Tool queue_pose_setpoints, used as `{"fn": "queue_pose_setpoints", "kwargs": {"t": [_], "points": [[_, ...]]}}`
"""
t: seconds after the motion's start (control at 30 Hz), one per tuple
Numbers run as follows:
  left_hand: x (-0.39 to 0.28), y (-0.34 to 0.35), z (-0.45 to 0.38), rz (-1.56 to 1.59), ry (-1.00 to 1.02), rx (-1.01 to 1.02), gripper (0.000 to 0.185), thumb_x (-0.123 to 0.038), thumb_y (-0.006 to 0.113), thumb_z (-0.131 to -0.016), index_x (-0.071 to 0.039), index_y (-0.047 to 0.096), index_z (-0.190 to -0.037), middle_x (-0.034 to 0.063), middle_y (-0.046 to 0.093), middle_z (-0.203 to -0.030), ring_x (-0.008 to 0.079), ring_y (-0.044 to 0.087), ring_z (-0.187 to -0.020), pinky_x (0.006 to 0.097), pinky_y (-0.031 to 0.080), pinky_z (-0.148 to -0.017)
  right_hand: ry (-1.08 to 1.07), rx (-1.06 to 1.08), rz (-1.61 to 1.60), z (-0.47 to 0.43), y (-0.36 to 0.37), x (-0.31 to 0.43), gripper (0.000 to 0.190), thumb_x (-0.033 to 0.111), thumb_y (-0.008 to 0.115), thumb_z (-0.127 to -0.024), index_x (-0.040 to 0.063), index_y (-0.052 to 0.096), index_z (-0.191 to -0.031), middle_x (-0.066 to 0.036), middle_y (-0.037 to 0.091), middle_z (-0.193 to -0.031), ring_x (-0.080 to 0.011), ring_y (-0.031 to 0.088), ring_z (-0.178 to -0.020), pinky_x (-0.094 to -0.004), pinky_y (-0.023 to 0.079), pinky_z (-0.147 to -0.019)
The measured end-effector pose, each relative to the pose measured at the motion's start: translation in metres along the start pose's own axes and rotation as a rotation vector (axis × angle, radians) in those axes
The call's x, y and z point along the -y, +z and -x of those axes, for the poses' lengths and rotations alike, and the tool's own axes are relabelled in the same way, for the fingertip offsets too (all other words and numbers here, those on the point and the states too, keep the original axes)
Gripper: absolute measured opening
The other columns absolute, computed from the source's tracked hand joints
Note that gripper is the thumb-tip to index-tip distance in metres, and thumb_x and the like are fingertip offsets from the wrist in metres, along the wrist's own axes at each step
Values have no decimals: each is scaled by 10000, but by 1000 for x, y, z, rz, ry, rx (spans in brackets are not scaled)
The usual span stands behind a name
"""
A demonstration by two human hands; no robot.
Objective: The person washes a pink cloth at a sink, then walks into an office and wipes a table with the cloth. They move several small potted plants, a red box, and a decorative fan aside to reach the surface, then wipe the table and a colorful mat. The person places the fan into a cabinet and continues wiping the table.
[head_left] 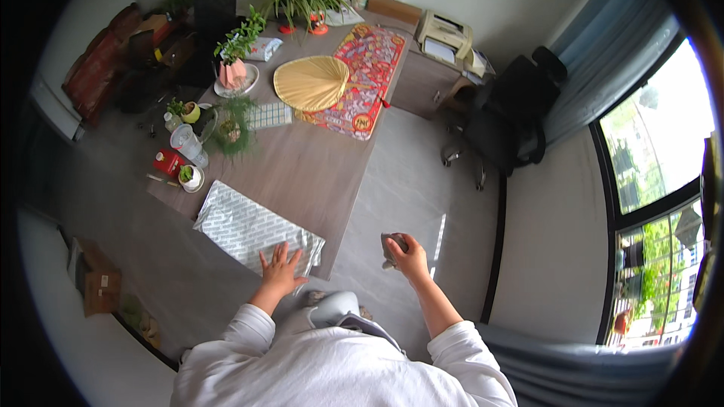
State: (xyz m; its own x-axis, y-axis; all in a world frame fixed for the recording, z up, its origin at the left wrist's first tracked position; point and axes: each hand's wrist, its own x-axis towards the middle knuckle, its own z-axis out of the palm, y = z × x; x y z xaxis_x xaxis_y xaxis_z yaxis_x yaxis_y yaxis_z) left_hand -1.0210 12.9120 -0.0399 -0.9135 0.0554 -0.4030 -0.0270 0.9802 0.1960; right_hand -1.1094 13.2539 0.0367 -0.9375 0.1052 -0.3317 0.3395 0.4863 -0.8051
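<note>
My left hand [278, 272] lies with spread fingers on the right end of a white, grey-printed plastic mailer bag [246, 226]. The bag is crumpled at that end and lies at the near edge of a wood-grain desk [317, 192]. Bunched in my right hand [410, 257] is a grey cloth [388, 249], mostly hidden by the fingers. That hand is in the air over the grey floor, to the right of the desk and apart from it.
On the desk stand a white plant pot [191, 180], a clear plastic cup [189, 144], a red carton [168, 163] and a trailing plant [233, 130]. Farther back lie a palm-leaf fan [311, 82] and a patterned red mat [376, 62]. A black office chair [503, 116] stands right.
</note>
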Motion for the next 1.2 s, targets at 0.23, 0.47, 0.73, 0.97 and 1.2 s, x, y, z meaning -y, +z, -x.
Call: {"fn": "queue_pose_setpoints", "kwargs": {"t": [0.23, 0.47, 0.73, 0.97, 1.2], "points": [[-41, 16, -40, 62, -166, -73, 863, -561, 741, -840, -222, 398, -1556, 164, 203, -1668, 401, 196, -1533, 679, 215, -1172, 90, 290, -383, -90, 15, 30, 543, 316, 730, -966, -19, 552, -1354, -82, 669, -1153, -158, 626, -1036, -313, 525, -875], [-77, 18, -69, 251, -244, -319, 770, -426, 812, -805, -109, 534, -1450, 216, 321, -1600, 492, 269, -1472, 656, 319, -1126, -65, 651, -111, -180, 41, 126, 667, 333, 715, -971, 32, 427, -1492, -162, 614, -1333, -233, 613, -1181, -346, 492, -1001], [-93, -20, -85, 200, -408, -174, 720, -285, 830, -763, -138, 566, -1416, 165, 342, -1593, 453, 229, -1504, 709, 268, -1134, -619, 870, 608, -388, 69, 122, 578, 271, 723, -886, 109, 535, -1408, -192, 589, -1390, -375, 594, -1250, -483, 488, -1041], [-189, -33, -120, 425, -846, -441, 656, -249, 819, -803, -126, 577, -1400, 175, 373, -1570, 408, 215, -1526, 653, 237, -1184, -732, 493, 685, -584, 79, 179, 485, 184, 699, -862, 38, 599, -1314, -207, 623, -1325, -386, 621, -1209, -473, 516, -1014], [-385, -34, -160, 706, -1302, -572, 575, -263, 815, -830, -112, 617, -1349, 202, 406, -1551, 425, 267, -1505, 603, 273, -1186, -813, 493, 981, -681, 106, 186, 435, 230, 685, -873, -1, 582, -1226, -260, 627, -1217, -420, 648, -1125, -509, 556, -911]]}}
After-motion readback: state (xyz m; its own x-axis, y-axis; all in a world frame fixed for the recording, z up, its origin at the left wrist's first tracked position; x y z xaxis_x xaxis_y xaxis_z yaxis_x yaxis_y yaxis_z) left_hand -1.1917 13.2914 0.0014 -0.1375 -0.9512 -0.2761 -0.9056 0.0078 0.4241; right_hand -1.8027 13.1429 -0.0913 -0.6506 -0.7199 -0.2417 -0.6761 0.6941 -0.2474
